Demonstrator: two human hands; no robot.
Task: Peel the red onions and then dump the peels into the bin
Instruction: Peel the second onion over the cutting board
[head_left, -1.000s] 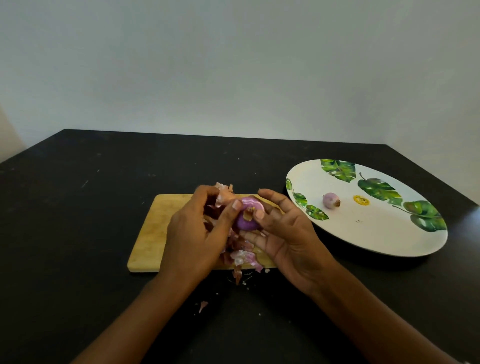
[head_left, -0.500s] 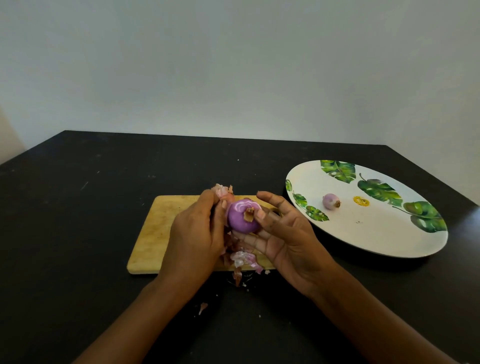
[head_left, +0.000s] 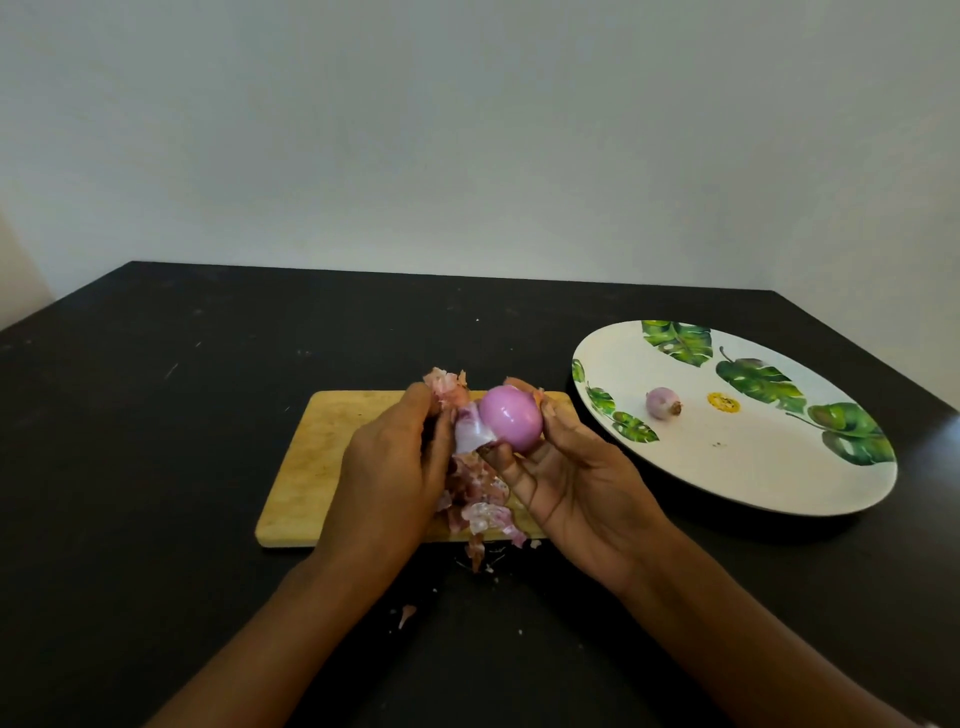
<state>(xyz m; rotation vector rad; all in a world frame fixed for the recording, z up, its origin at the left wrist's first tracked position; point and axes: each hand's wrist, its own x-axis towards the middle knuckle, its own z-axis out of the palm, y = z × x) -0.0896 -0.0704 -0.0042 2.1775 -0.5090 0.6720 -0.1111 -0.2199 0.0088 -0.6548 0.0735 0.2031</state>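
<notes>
Onion (head_left: 510, 419), glossy and mostly bare, sits over the board (head_left: 317, 457), pinched in the right hand's (head_left: 582, 488) curled fingertips. The left hand (head_left: 389, 478) is closed on a pale peel strip (head_left: 470, 434) hanging off the onion's left side. Peels (head_left: 480, 506) lie heaped on the board beneath. A second onion (head_left: 662, 402) rests on the plate (head_left: 753, 467).

Open dark table (head_left: 156, 441) left of and behind the cutting board (head_left: 322, 457), its near right edge heaped with loose peels (head_left: 480, 499), passage rightward blocked by the leaf-printed plate (head_left: 753, 467) carrying one small onion (head_left: 662, 402).
</notes>
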